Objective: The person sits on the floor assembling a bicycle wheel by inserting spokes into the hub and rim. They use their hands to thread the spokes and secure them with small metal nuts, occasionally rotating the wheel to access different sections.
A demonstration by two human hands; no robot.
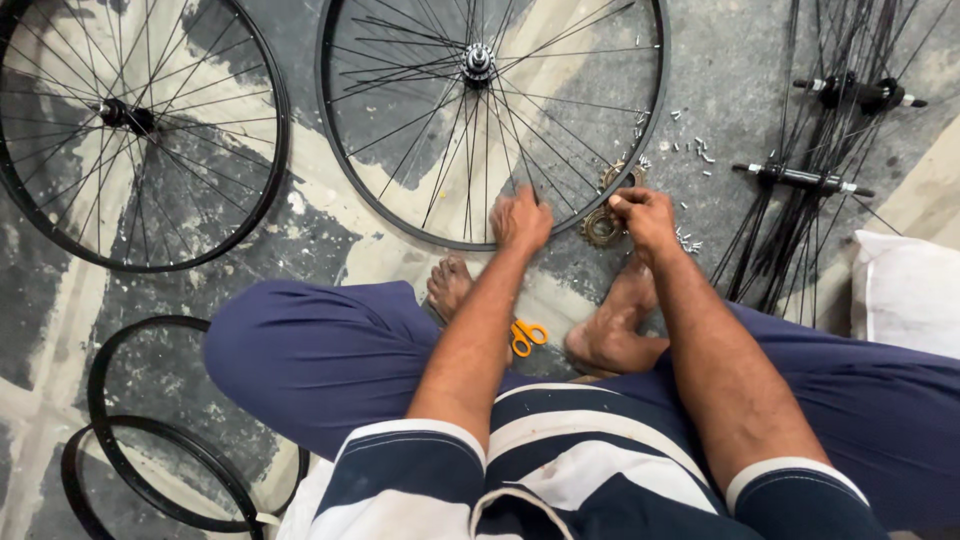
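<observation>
Wheel (490,110) rim rests under the left hand (521,218), fingers curled on it; the right hand (640,212) pinches something small, which could drop among loose nipples (688,240).

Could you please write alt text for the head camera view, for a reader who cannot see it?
A seated person's left hand rests on the rim of a spoked bicycle wheel lying on the floor, while the right hand pinches something small beside a freewheel cog. Orange scissors lie between bare feet.
</observation>
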